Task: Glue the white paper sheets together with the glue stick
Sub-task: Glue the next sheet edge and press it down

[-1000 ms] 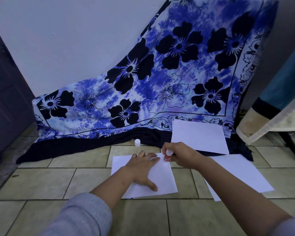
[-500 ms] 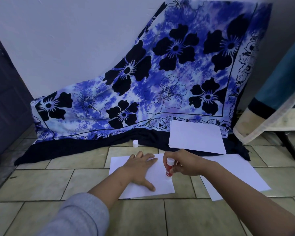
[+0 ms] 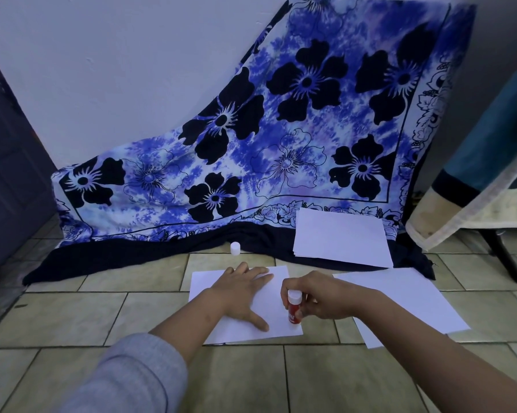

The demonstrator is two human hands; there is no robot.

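The right hand [image 3: 325,296] grips the glue stick [image 3: 293,308] upright at the paper sheet [image 3: 276,330]'s right edge, near its front corner; the left hand [image 3: 242,293], fingers spread flat, pins the middle.

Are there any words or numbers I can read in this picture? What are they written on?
Glue stick held in the right hand: white lettering on its red label, too blurred to read.
White sheets, white cap and flowered cloth: no words or numbers show on them.
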